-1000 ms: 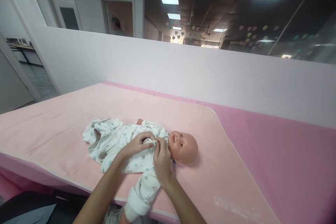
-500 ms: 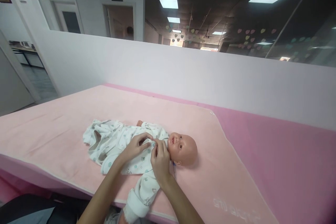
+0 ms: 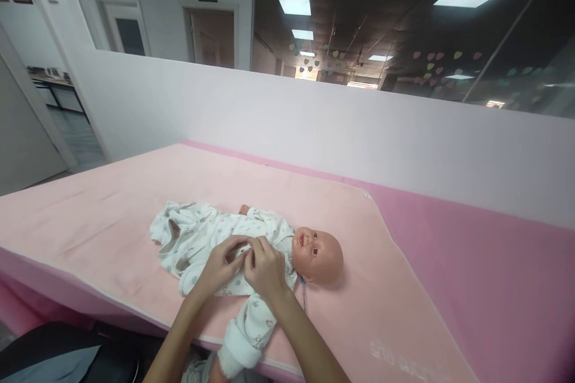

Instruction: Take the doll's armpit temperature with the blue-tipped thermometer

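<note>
A baby doll [image 3: 321, 256] lies on its back, its bald head to the right and its mouth open. It wears a white long-sleeved baby garment [image 3: 197, 230] with small teal and grey prints, whose lower part is spread limply to the left. My left hand [image 3: 223, 264] is curled at the front of the garment, thumb and fingers closed on the cloth. Touching it at the fingertips, my right hand [image 3: 266, 268] pinches the same spot on the chest. The fingers hide what exactly is pinched. One sleeve [image 3: 251, 326] stretches toward me over the near edge.
A pale pink sheet [image 3: 121, 191] lies under the doll, over a darker pink cover [image 3: 494, 263] on the right. Behind stands a white half wall [image 3: 314, 119] with a window [image 3: 381, 30] above. A dark chair-like shape [image 3: 54, 353] is at the lower left.
Both hands have moved down the doll's front, from near the collar toward the middle of the chest. The doll stays in place, while the view has turned slightly left.
</note>
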Action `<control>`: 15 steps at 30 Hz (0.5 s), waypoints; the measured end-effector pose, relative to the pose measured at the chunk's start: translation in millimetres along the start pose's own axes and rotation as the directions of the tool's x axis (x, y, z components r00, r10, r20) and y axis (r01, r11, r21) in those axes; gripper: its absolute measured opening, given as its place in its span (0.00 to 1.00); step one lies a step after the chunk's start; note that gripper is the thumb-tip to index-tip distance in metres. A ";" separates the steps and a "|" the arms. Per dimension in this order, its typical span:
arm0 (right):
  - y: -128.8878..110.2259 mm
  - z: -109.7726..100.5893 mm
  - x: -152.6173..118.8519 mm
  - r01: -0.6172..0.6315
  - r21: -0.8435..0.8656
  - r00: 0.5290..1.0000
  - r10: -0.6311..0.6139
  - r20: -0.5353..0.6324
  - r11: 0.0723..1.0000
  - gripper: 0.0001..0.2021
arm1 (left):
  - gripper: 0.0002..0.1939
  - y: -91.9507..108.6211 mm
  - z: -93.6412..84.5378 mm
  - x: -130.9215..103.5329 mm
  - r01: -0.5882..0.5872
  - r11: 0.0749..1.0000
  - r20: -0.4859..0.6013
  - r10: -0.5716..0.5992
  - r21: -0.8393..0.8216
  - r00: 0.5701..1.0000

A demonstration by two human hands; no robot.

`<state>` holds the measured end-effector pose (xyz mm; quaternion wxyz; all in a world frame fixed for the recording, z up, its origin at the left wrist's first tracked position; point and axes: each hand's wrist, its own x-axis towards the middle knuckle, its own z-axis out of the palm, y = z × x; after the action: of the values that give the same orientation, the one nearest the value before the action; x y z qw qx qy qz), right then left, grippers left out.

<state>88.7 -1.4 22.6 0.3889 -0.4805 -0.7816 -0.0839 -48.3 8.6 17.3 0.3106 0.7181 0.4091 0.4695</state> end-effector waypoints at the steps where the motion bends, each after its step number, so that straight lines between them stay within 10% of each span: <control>1: -0.4 0.1 -0.3 -0.014 0.000 1.000 0.014 0.001 1.000 0.12 | 0.15 0.7 -1.7 0.8 0.001 1.000 0.019 -0.001 0.000 1.000; 15: 5.7 5.5 -10.6 0.058 0.035 0.979 -0.050 -0.195 0.998 0.11 | 0.09 15.0 -4.5 -0.6 -0.089 0.942 0.036 0.082 0.325 0.996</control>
<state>92.9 -2.9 10.2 0.4706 -0.4408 -0.7541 -0.1250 -48.2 1.2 31.1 0.1715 0.7818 0.4460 0.4006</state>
